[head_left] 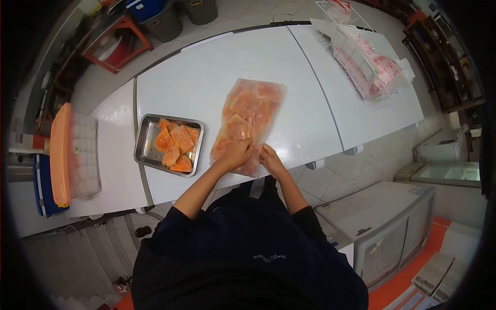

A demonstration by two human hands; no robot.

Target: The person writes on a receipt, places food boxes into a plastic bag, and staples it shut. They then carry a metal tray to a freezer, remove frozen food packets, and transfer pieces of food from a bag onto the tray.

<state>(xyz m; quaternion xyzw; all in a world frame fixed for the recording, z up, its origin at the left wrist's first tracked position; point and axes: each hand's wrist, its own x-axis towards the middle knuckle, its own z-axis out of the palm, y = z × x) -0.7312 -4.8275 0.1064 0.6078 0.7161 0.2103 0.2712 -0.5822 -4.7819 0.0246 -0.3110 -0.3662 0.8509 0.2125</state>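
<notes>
A clear plastic bag (pixel 250 106) filled with flat orange pieces lies lengthwise on the white table in front of me. Over its near part, my left hand (pixel 239 153) is closed, the fingers pinching the plastic. Close beside it, my right hand (pixel 269 159) is also closed at the bag's right edge, near the table's front. The two hands almost touch. To the left stands a steel tray (pixel 146 155) holding several orange, coated-looking flat pieces (pixel 181 138).
A white wire rack (pixel 356 57) with red-and-white plastic packaging stands at the table's far right. On the left is a clear storage box with an orange lid (pixel 61 155). A chest freezer (pixel 382 222) sits on the floor to the right. Grey bins (pixel 164 23) are behind the table.
</notes>
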